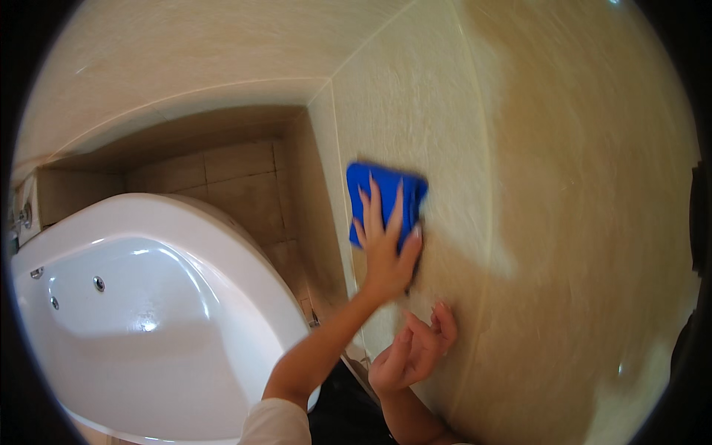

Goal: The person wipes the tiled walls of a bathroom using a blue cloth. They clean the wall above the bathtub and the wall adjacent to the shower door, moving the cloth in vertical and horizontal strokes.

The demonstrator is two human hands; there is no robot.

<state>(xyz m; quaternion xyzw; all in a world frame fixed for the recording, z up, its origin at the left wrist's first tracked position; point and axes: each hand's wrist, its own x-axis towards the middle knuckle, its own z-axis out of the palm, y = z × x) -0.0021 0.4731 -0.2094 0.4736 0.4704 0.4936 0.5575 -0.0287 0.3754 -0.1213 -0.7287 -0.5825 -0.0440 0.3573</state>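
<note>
My left hand point(385, 261) presses a folded blue cloth point(359, 175) flat against the beige tiled wall point(409, 122), its fingers spread across the fabric and its thumb along the right edge. Below it, my right hand point(409, 356) is held close to the wall with loosely bent fingers and nothing in them. Whether that hand touches the tile is unclear. A broad shadow of my arms and body falls over the wall to the right of the cloth.
A white bathtub point(253, 278) with a curved rim fills the lower left, with a metal drain point(99, 283) inside. Between tub and walls lies a recessed tiled floor point(245, 203). A second tiled wall point(200, 44) meets the first at a corner. Metal fittings point(25, 216) sit at far left.
</note>
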